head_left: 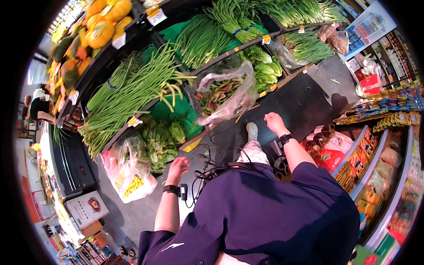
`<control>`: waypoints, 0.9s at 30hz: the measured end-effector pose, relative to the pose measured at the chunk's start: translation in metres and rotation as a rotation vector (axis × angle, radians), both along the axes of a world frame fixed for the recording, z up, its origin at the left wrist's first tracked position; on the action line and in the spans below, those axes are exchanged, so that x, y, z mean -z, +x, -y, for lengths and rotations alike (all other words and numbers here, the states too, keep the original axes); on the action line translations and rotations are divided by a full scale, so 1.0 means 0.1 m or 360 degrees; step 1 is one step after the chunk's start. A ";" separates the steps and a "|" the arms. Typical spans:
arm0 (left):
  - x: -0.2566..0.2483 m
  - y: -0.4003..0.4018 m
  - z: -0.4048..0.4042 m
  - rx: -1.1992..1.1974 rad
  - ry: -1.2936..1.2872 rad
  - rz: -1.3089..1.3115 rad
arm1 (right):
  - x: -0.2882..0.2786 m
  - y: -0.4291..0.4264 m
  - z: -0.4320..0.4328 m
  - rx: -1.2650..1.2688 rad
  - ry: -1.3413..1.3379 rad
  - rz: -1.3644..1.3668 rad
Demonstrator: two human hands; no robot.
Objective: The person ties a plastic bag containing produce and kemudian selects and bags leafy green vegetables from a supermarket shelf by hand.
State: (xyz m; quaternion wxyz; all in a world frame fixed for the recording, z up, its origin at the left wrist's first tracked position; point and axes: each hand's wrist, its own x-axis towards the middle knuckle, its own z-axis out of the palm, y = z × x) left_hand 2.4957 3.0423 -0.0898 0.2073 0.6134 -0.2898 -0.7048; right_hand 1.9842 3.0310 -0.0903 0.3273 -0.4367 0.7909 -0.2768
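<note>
My left hand (177, 170) hangs over the floor beside a crate of leafy greens (155, 145), its fingers loosely curled with nothing seen in them. A clear plastic bag with small yellow fruit (132, 185) lies left of it. My right hand (275, 123) is raised over the dark floor, fingers bent in; whether they are fully closed, I cannot tell. Ahead lie long green beans (132, 96), garlic chives (202, 41), an open plastic bag of red-green leaves (228, 92) and lettuce (265, 71).
Black cables (207, 169) hang at my waist. Shelves of packaged goods (361, 155) curve along the right. Orange pumpkins (101, 33) fill the upper left display, near another person (41, 107). A cardboard box (86, 209) stands at the lower left.
</note>
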 end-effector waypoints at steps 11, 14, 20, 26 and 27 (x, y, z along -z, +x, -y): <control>-0.20 -2.46 0.63 0.0281 -0.0039 -0.0089 | 0.29 -1.89 2.44 -0.0311 0.0193 -0.0580; -0.39 -2.79 0.69 0.0020 -0.0137 0.0006 | 0.36 -2.06 3.04 -0.0427 0.0256 -0.0783; -0.53 -2.92 0.40 -0.0229 -0.0035 0.0189 | 0.82 -1.91 3.73 -0.0459 0.0720 -0.0912; -0.57 -3.02 0.26 -0.0409 0.0052 0.0225 | 0.63 -1.89 3.76 -0.0388 0.0746 -0.1059; -0.55 -3.04 0.25 -0.0416 0.0055 0.0220 | 0.61 -1.90 3.75 -0.0394 0.0745 -0.1067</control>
